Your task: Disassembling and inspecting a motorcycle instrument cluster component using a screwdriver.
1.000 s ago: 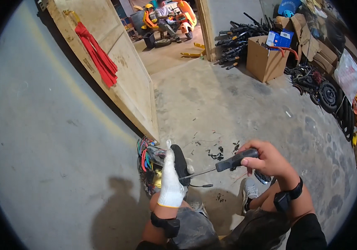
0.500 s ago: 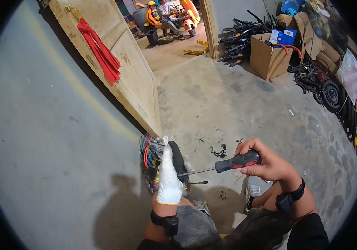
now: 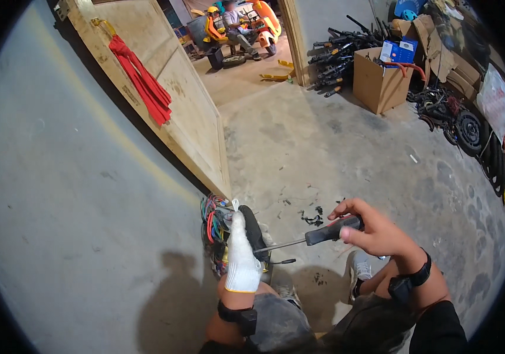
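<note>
My left hand (image 3: 242, 253), in a white knitted glove, is closed against a dark, rounded elongated part (image 3: 255, 231) close to the wall. Its fingers are mostly hidden behind the glove's back, and a loose glove tip sticks up. My bare right hand (image 3: 371, 229) holds a screwdriver (image 3: 332, 230) by its black and red handle, thumb pressed on it and the upper fingers lifted loosely. The metal shaft points left and its tip meets the dark part near my gloved hand. A short black cable with a plug (image 3: 288, 261) sticks out just below the shaft.
Bundled coloured wires (image 3: 212, 219) lie against the wall behind my left hand. Small black scraps (image 3: 312, 217) dot the concrete floor. A wooden door (image 3: 196, 118) with red cloth stands left. A cardboard box (image 3: 380, 82) and piled parts are at right; a person sits by an orange scooter (image 3: 267, 23) beyond the doorway.
The screwdriver handle has turned, showing less of its red. My right fingers have shifted and loosened a little on it. My left hand stays at the dark part.
</note>
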A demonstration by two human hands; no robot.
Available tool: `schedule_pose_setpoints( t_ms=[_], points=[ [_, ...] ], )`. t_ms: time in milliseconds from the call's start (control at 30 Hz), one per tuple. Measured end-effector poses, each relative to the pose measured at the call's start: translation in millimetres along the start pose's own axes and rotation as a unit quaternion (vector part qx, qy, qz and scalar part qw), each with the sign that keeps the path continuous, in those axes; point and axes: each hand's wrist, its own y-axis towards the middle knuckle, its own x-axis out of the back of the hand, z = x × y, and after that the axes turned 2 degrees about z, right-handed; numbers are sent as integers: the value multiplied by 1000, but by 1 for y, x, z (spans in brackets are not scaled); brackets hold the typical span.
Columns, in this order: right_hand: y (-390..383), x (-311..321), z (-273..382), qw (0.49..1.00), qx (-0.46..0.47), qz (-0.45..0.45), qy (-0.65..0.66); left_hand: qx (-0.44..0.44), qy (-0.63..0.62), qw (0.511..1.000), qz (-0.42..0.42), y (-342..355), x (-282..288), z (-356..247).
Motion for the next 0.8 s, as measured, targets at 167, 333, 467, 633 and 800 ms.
schedule_pose_setpoints(
  t_ms=[167,333,467,633,800],
  points=[
    [-5,0,-3,991,70,57,99,21,-33,999,-6,6,1,4],
    [-6,8,19,991,-110,18,75,16,-27,1000,4,3,2,13],
    [-2,7,20,980,-194,-18,-43,11,-14,1000,0,0,-1,15],
    [-8,1,8,1000,27,6,1,21,-37,999,5,7,-1,7],
    [-5,2,-1,992,108,61,7,-6,-25,1000,-14,7,3,4]
  ],
)
